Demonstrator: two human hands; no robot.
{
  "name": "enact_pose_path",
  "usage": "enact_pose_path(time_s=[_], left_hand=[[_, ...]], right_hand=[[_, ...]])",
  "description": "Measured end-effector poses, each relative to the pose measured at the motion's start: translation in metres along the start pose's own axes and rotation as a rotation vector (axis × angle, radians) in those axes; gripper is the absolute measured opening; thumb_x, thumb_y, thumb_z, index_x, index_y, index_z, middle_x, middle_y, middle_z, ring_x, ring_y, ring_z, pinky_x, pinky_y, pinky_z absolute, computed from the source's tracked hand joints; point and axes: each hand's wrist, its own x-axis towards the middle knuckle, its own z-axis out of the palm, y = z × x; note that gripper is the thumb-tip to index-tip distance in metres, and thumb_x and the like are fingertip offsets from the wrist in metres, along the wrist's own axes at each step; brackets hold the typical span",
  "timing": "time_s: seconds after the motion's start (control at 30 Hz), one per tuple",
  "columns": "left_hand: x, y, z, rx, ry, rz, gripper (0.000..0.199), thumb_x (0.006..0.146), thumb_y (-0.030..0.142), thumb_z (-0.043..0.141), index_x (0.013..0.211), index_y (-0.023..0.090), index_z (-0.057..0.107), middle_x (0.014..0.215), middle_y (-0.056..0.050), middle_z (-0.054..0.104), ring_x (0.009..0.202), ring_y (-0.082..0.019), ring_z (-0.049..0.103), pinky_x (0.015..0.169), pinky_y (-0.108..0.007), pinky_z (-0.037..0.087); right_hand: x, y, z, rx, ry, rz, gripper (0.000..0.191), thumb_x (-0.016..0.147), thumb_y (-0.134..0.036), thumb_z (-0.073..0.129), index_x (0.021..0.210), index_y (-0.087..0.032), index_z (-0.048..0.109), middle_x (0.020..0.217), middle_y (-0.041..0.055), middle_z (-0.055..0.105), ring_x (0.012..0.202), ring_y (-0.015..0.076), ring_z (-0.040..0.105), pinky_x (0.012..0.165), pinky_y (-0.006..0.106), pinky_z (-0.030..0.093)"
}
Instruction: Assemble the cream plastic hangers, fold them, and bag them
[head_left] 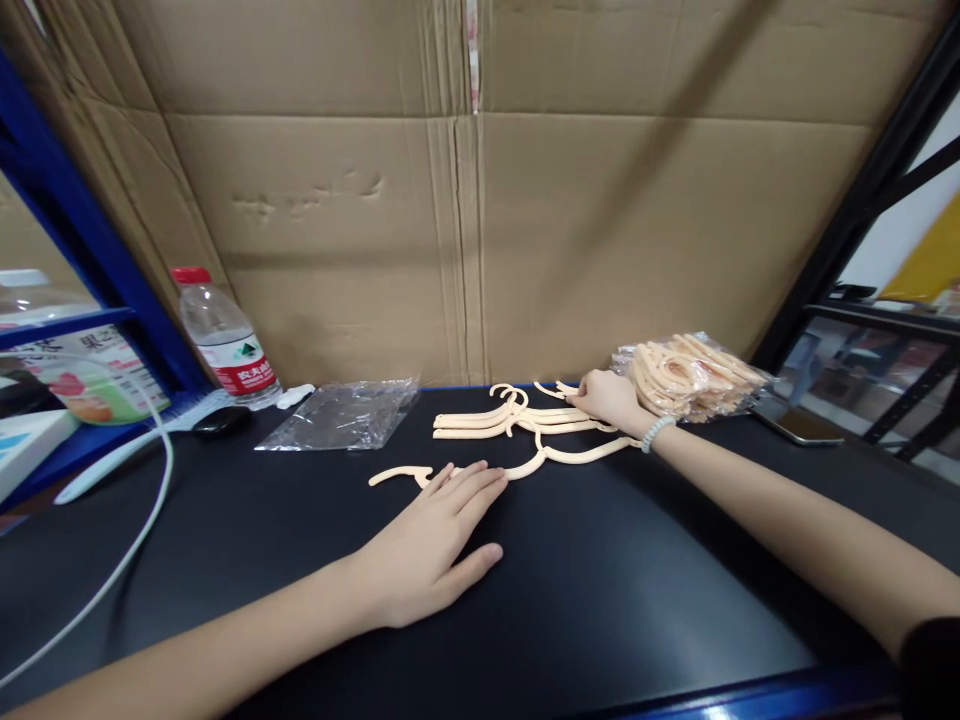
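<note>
Near the middle of the table, my left hand (433,535) lies flat with its fingers stretched out, the fingertips over the left arm of a cream plastic clothes hanger (589,455). A curved cream hook piece (400,474) shows just beyond those fingers. Farther back, two cream hangers (472,424) lie one behind the other, hooks toward the cardboard. At their right end my right hand (609,398) is closed, its fingertips pinched on a cream hanger piece (553,389); the rest of that piece is hidden by the hand. A beaded bracelet circles the right wrist.
A clear bag of cream hanger parts (694,375) sits at the back right, beside a phone (799,425). A flat clear plastic bag (337,415) lies left of the hangers. Behind it stands a red-capped water bottle (229,340). A white cable (161,480) curves along the left; cardboard (337,230) walls the back.
</note>
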Motion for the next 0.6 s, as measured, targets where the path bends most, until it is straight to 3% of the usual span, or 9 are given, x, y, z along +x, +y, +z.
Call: enact_pose_path(time_s=[0.2, 0.37, 0.47, 0.6], left_hand=[[-0.003, 0.008, -0.003, 0.004, 0.005, 0.026, 0.055, 0.094, 0.035, 0.044, 0.146, 0.022, 0.03, 0.147, -0.012, 0.038, 0.137, -0.032, 0.03, 0.112, -0.059, 0.021], [-0.003, 0.007, -0.005, -0.025, 0.016, 0.033, 0.055, 0.092, 0.034, 0.048, 0.143, 0.022, 0.034, 0.143, -0.013, 0.042, 0.136, -0.034, 0.032, 0.111, -0.061, 0.02], [0.001, 0.006, -0.004, -0.12, 0.128, 0.013, 0.051, 0.09, 0.031, 0.052, 0.139, 0.023, 0.042, 0.143, -0.012, 0.044, 0.136, -0.033, 0.032, 0.112, -0.058, 0.019], [0.009, 0.015, -0.005, -0.619, 0.373, -0.164, 0.041, 0.088, 0.03, 0.056, 0.128, 0.022, 0.053, 0.132, -0.012, 0.054, 0.119, -0.027, 0.052, 0.103, -0.044, 0.041]], right_hand=[[0.003, 0.002, -0.007, 0.218, 0.004, 0.035, 0.015, 0.072, -0.025, 0.068, 0.061, -0.014, 0.068, 0.057, 0.009, 0.065, 0.061, 0.0218, 0.063, 0.055, 0.027, 0.04], [-0.004, -0.002, -0.03, 0.506, 0.102, 0.016, 0.02, 0.077, -0.032, 0.064, 0.071, -0.013, 0.066, 0.068, 0.0086, 0.066, 0.064, 0.0188, 0.059, 0.054, 0.027, 0.038], [-0.018, -0.017, -0.045, 0.706, 0.09, -0.031, 0.023, 0.08, -0.037, 0.058, 0.076, -0.014, 0.062, 0.075, 0.0087, 0.065, 0.065, 0.0166, 0.057, 0.056, 0.026, 0.041], [-0.059, -0.053, -0.052, 0.939, -0.116, -0.145, 0.023, 0.081, -0.037, 0.056, 0.072, -0.015, 0.058, 0.074, 0.0077, 0.065, 0.06, 0.0132, 0.056, 0.055, 0.024, 0.045]])
